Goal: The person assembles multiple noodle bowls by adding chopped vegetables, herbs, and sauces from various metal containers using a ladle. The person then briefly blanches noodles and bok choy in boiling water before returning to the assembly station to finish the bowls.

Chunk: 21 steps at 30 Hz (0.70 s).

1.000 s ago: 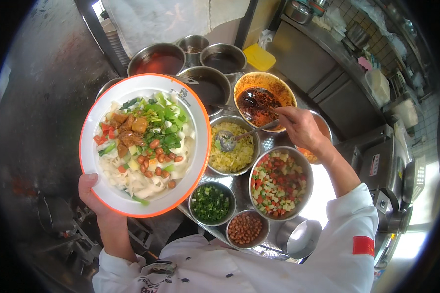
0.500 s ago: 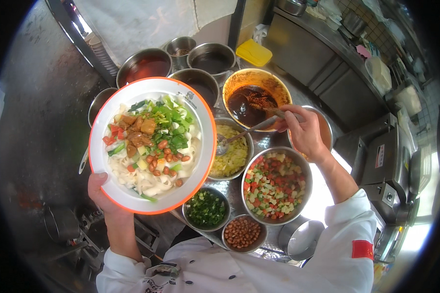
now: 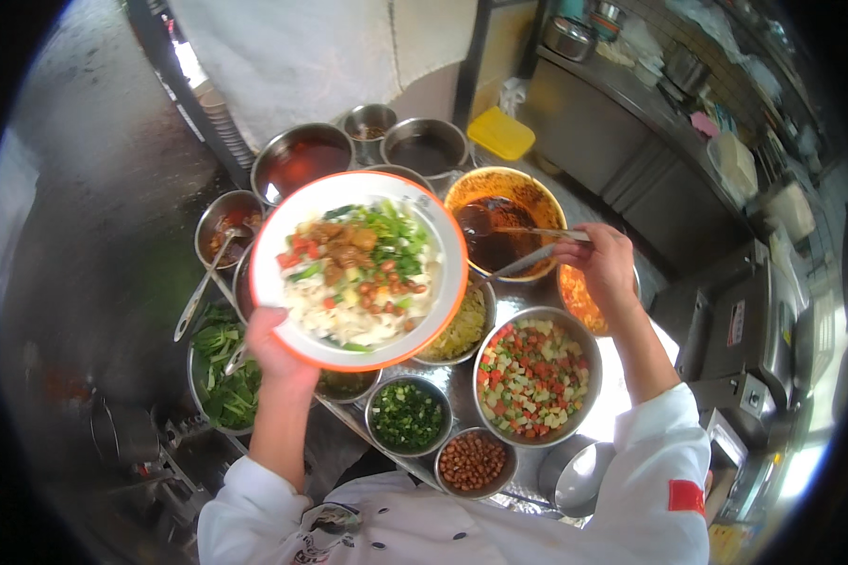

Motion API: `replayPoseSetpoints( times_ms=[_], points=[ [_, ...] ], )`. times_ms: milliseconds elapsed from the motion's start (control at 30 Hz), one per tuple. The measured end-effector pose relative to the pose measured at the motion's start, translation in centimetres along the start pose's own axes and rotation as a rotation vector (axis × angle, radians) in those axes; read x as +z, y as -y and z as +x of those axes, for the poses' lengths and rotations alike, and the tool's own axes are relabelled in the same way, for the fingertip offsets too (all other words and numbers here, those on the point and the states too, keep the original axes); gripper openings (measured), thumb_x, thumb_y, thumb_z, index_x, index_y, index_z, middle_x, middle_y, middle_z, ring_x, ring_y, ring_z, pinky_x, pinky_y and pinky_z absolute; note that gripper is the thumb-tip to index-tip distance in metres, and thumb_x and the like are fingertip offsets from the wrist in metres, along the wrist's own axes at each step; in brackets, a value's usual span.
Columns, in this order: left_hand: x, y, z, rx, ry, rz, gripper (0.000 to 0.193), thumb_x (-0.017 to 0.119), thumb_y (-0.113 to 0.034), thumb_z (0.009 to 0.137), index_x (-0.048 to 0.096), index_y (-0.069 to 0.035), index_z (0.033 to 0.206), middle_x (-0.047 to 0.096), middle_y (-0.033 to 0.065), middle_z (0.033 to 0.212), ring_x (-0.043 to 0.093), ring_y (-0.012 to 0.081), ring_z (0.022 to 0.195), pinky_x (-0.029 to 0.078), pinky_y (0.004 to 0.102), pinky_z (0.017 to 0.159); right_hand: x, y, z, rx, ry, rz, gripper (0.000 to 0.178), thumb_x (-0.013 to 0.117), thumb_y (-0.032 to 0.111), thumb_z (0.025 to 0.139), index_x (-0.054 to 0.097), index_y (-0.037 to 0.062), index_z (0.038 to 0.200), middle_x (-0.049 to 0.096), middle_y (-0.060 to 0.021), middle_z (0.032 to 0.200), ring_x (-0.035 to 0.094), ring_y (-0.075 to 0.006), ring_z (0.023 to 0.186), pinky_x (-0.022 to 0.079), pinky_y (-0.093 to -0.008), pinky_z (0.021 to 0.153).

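Observation:
My left hand [image 3: 283,350] grips the lower left rim of a large white bowl [image 3: 266,273] with an orange edge, thumb on top. In it lie wide white noodles [image 3: 344,318], chopped greens, brown chunks, peanuts and diced vegetables. My right hand [image 3: 601,264] is closed on the handle of a long spoon [image 3: 542,232] whose head rests in the dark red sauce of a yellow pot [image 3: 554,202]. A second, grey metal handle [image 3: 516,264] runs from beside my fingertips toward the bowl of shredded yellow-green vegetable [image 3: 464,330]; I cannot tell whether my fingers touch it.
Around them stand a bowl of diced vegetables [image 3: 532,381], chopped green onion [image 3: 407,414], peanuts [image 3: 474,463], leafy greens [image 3: 231,377] and a pot of red liquid [image 3: 301,169]. A yellow lid [image 3: 501,134] lies behind. Steel counters [image 3: 622,122] line the right.
The white bowl has moved right and appears smaller, uncovering the leafy greens. My right hand has moved slightly right and lower, and the spoon head now shows in the yellow pot.

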State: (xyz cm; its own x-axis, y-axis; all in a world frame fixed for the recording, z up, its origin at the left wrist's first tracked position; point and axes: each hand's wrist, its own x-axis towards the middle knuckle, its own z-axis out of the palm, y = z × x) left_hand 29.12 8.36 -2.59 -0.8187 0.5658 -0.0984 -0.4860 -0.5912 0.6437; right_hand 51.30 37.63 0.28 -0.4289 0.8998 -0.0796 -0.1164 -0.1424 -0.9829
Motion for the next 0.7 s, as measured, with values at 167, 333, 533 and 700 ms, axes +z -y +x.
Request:
replayPoseSetpoints(
  times_ms=[167,333,533,700],
  points=[
    [0.8,1.6,1.5,-0.074,0.060,-0.067,0.074,0.046,-0.021,0.063,0.037,0.004,0.132,0.047,0.0202,0.129,0.046,0.0325,0.120,0.034,0.0402,0.104,0.6,3.6,-0.7,-0.053,-0.039,-0.051,0.027,0.039,0.011,0.091,0.049,-0.0126,0.099,0.061,-0.0249,0.082,0.067,-0.0287,0.069,0.057,-0.0323,0.059],
    [1.4,2.6,2.1,-0.084,0.159,-0.121,0.078,0.046,-0.022,0.061,0.035,0.004,0.134,0.045,0.0199,0.132,0.045,0.0323,0.122,0.034,0.0401,0.105,2.9,8.9,-4.8,-0.272,0.061,-0.119,0.026,0.040,0.008,0.091,0.053,-0.0124,0.101,0.062,-0.0223,0.082,0.066,-0.0248,0.069,0.056,-0.0313,0.060],
    [1.1,2.8,2.7,-0.119,0.188,-0.179,0.077,0.045,-0.022,0.063,0.035,0.003,0.134,0.045,0.0196,0.132,0.044,0.0319,0.123,0.032,0.0404,0.106,5.0,8.0,-10.1,-0.705,0.494,-0.433,0.023,0.039,0.000,0.091,0.054,-0.0102,0.105,0.063,-0.0201,0.087,0.066,-0.0225,0.075,0.056,-0.0318,0.068],
    [0.4,2.5,3.2,-0.131,0.187,-0.179,0.075,0.046,-0.023,0.063,0.036,0.003,0.133,0.046,0.0199,0.131,0.046,0.0329,0.119,0.035,0.0418,0.103,4.8,7.0,-11.2,-1.172,0.565,-0.859,0.034,0.050,-0.014,0.075,0.054,-0.0076,0.109,0.065,-0.0195,0.085,0.068,-0.0274,0.072,0.056,-0.0317,0.063]
  ],
)
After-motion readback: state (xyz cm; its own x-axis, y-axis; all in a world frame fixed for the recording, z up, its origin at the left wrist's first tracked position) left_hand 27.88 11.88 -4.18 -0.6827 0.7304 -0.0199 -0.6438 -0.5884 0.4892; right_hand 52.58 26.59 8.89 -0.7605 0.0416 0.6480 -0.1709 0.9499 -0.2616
